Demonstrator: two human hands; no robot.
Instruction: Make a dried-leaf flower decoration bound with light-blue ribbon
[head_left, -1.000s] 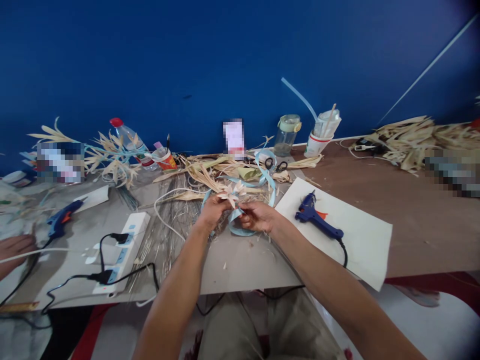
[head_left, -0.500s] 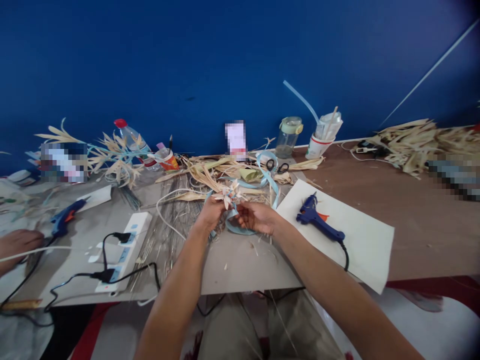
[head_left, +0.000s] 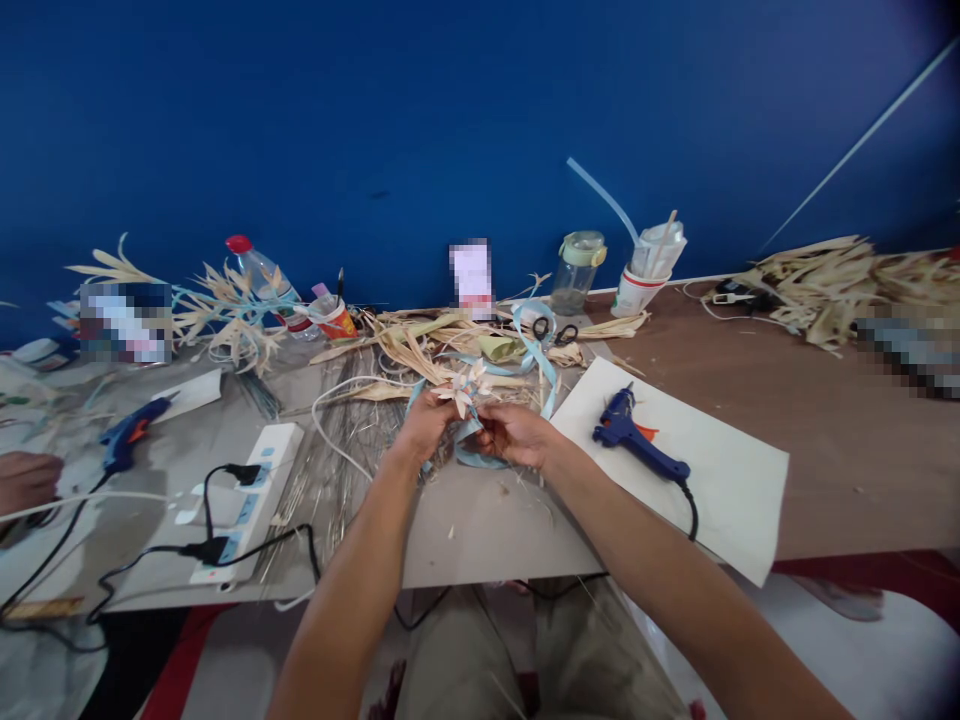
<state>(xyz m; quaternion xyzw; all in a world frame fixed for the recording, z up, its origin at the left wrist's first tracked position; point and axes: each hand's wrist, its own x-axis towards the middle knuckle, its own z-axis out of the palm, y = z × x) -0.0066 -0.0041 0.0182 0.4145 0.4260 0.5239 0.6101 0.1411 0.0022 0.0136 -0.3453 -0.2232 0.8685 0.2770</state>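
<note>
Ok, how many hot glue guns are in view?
2. One hot glue gun lies on the white sheet, right of the right hand; the other hot glue gun lies left of the power strip, near a co-worker's hand. Any under husks would be hidden.

2 bare forearms (head_left: 360, 550), tapering to narrower wrists (head_left: 401, 455), bare left hand (head_left: 426, 425), bare right hand (head_left: 516, 435), loose-fitting trousers (head_left: 457, 665) in a muted grey-khaki, plain matt cloth, soft creases and folds across the 2 legs (head_left: 585, 660)
</note>
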